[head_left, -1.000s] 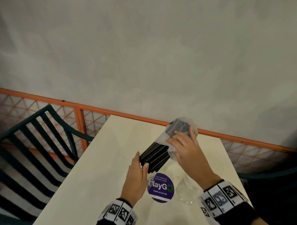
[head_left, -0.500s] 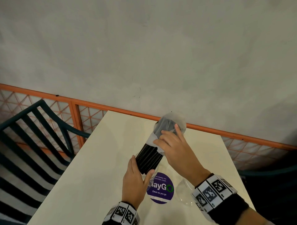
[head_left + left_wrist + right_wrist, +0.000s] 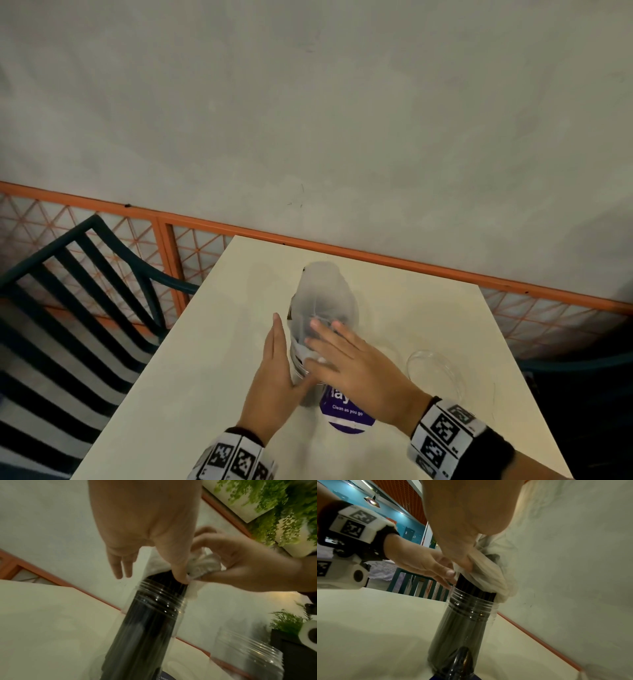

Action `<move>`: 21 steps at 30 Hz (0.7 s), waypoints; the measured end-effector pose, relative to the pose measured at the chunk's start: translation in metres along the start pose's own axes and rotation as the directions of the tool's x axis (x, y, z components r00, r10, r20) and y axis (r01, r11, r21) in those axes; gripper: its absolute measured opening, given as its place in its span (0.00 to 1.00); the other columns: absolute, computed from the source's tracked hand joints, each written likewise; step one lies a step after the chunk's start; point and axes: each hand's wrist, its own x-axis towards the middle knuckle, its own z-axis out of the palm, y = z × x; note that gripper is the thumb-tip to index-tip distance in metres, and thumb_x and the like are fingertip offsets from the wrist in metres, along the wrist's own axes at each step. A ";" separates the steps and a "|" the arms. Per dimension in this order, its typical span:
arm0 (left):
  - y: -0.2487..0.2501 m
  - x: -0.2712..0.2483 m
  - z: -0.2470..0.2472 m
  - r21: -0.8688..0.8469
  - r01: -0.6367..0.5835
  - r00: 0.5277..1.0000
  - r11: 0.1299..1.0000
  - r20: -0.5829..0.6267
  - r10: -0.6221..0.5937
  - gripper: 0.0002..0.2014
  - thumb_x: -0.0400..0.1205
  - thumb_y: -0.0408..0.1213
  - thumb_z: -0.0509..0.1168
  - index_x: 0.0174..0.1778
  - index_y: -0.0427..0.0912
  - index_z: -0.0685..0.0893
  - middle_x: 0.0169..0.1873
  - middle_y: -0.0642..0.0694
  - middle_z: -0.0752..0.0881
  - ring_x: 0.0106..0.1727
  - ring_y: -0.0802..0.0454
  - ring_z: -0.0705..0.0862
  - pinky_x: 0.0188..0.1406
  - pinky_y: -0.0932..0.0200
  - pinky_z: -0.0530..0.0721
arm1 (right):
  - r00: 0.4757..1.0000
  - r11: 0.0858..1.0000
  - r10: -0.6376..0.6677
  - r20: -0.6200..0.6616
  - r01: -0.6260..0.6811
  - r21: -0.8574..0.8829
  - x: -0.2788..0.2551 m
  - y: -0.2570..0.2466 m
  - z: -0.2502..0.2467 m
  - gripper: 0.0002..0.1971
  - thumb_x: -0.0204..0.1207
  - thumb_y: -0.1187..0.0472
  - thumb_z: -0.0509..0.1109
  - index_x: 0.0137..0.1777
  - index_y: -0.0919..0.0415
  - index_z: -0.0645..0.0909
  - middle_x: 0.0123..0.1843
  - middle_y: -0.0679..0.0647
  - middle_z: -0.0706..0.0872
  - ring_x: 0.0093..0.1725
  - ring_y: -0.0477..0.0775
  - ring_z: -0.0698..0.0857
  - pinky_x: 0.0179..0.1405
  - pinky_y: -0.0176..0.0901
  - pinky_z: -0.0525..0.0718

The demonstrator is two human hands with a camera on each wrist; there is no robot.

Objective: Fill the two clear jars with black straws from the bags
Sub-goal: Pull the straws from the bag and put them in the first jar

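Observation:
A clear jar (image 3: 297,368) stands upright on the cream table (image 3: 205,377), and a tight bundle of black straws (image 3: 142,628) stands in it. A thin white plastic bag (image 3: 323,294) still covers the top of the bundle above the jar's mouth. My right hand (image 3: 329,342) pinches the bunched bag (image 3: 202,566) just above the jar's threaded neck (image 3: 471,604). My left hand (image 3: 284,342) lies along the jar's left side with straight fingers, its thumb (image 3: 180,574) against the straws at the rim. A second clear jar (image 3: 435,373) stands empty to the right.
A round purple sticker (image 3: 346,411) lies on the table just in front of the jar. A dark green slatted chair (image 3: 85,291) stands to the left. An orange railing (image 3: 411,263) and a grey wall close the far edge. The table's right edge is near the empty jar.
The straw bundle, held tilted above the table before, now stands upright inside the jar. My left hand moved from the bundle's lower end to the jar's side. The right hand stays on the bag.

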 end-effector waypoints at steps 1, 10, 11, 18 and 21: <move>-0.001 -0.002 -0.003 -0.002 -0.034 0.999 0.999 -0.030 0.034 0.50 0.74 0.44 0.71 0.78 0.51 0.38 0.78 0.53 0.57 0.77 0.57 0.63 0.70 0.64 0.69 | 1.000 1.000 0.024 -0.006 -0.024 0.010 -0.001 -0.001 0.002 0.24 0.62 0.51 0.79 0.59 0.50 0.80 0.68 0.53 0.83 0.73 0.58 0.75 0.73 0.51 0.65; 0.017 -0.001 -0.015 0.140 -0.338 0.915 0.931 -0.183 0.360 0.10 0.77 0.37 0.67 0.52 0.53 0.79 0.55 0.61 0.74 0.59 0.78 0.71 0.55 0.85 0.69 | 0.984 0.985 0.143 -0.106 -0.152 -0.085 -0.011 0.012 0.003 0.34 0.66 0.49 0.75 0.72 0.46 0.68 0.77 0.60 0.62 0.78 0.68 0.53 0.79 0.65 0.45; 0.022 0.003 -0.016 0.150 -0.353 0.905 0.923 -0.194 0.378 0.10 0.77 0.34 0.67 0.51 0.52 0.80 0.55 0.57 0.76 0.58 0.77 0.72 0.54 0.85 0.69 | 0.979 0.981 0.141 -0.147 -0.158 -0.109 -0.011 0.016 0.002 0.32 0.69 0.50 0.71 0.74 0.46 0.65 0.77 0.60 0.61 0.78 0.67 0.50 0.78 0.64 0.44; 0.063 0.027 -0.036 0.141 -0.363 0.883 0.921 -0.263 0.389 0.05 0.77 0.26 0.65 0.43 0.39 0.83 0.52 0.54 0.81 0.50 0.60 0.80 0.53 0.63 0.82 | 0.752 0.864 0.432 -0.498 -0.503 -0.010 0.000 0.032 -0.016 0.26 0.75 0.64 0.63 0.71 0.49 0.63 0.62 0.59 0.70 0.58 0.60 0.73 0.56 0.54 0.72; 0.075 0.027 -0.046 0.101 -0.352 0.880 0.930 -0.304 0.366 0.06 0.79 0.28 0.64 0.45 0.44 0.81 0.55 0.59 0.82 0.51 0.63 0.81 0.52 0.68 0.82 | 0.646 0.755 0.639 -0.417 -0.632 0.176 0.002 0.043 -0.028 0.23 0.61 0.66 0.76 0.56 0.57 0.75 0.50 0.57 0.79 0.43 0.57 0.78 0.37 0.47 0.78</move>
